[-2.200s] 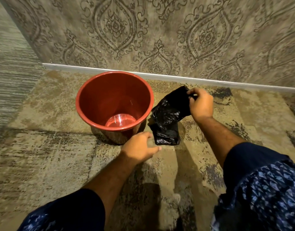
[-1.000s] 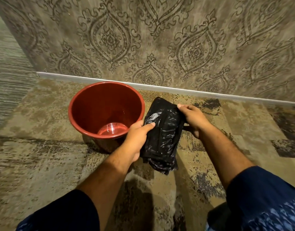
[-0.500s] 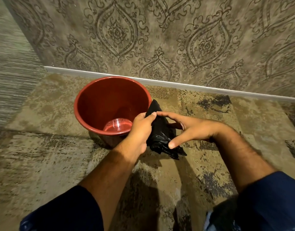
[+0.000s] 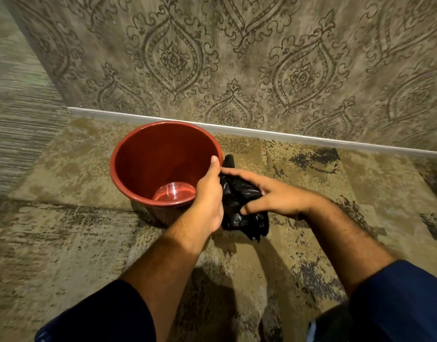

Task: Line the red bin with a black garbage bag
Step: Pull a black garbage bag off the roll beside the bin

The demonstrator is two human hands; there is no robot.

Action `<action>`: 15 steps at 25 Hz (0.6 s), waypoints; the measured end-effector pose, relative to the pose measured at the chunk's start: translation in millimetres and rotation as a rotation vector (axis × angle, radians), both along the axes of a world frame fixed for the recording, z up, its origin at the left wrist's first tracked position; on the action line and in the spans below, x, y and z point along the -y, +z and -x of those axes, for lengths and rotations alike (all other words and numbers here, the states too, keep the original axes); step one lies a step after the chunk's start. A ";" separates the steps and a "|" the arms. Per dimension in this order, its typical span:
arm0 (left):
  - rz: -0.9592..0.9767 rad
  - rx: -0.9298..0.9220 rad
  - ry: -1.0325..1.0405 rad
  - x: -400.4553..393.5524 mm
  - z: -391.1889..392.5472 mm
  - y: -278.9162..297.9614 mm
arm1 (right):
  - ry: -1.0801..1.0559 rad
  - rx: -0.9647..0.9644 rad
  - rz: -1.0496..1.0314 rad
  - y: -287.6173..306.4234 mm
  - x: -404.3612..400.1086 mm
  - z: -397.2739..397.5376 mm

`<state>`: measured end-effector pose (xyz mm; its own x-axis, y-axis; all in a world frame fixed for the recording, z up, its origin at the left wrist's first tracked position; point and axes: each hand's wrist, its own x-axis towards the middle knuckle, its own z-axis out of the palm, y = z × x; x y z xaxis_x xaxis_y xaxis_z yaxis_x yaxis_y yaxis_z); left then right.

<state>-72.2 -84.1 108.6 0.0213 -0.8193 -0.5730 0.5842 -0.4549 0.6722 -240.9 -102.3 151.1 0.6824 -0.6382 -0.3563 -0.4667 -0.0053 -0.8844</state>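
Observation:
A round red bin (image 4: 148, 154) stands upright on the patterned carpet near the wall, its mouth uncovered and its glossy bottom visible. Just right of its rim is a crumpled black garbage bag (image 4: 239, 208), bunched into a small wad above the floor. My left hand (image 4: 210, 201) grips the bag's left side, its thumb lying against the bin's right rim. My right hand (image 4: 274, 196) holds the bag from the right, with fingers spread over its top and front. Part of the bag is hidden behind both hands.
A wall with ornate grey wallpaper (image 4: 237, 58) and a pale baseboard (image 4: 286, 137) runs right behind the bin. Striped grey flooring (image 4: 20, 124) lies to the left. Mottled tan carpet (image 4: 64, 243) stretches in front of and to the right of the bin.
The bag hung loose from my right hand, then both hands closed on it and bunched it into a tight wad by the bin's right rim. The bin has stayed put.

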 end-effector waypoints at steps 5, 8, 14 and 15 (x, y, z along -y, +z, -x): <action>0.021 0.192 -0.133 -11.9 -16.9 -1.9 | -0.351 0.289 -0.201 10.7 15.6 41.2; 0.152 0.523 -0.277 -19.8 -33.9 -8.6 | -0.777 0.186 -0.082 2.5 28.1 60.3; 0.079 0.774 -0.472 -17.7 -73.4 -6.6 | -1.289 0.296 0.012 -17.0 43.7 100.6; 0.082 0.747 -0.470 -17.3 -77.5 -3.5 | -1.327 0.313 0.015 -17.5 43.8 102.2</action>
<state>5.3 -66.8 105.1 0.0174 -0.8752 -0.4834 -0.2556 -0.4713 0.8441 -343.0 -146.1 133.6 -0.3915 -0.8739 -0.2881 0.0899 0.2753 -0.9571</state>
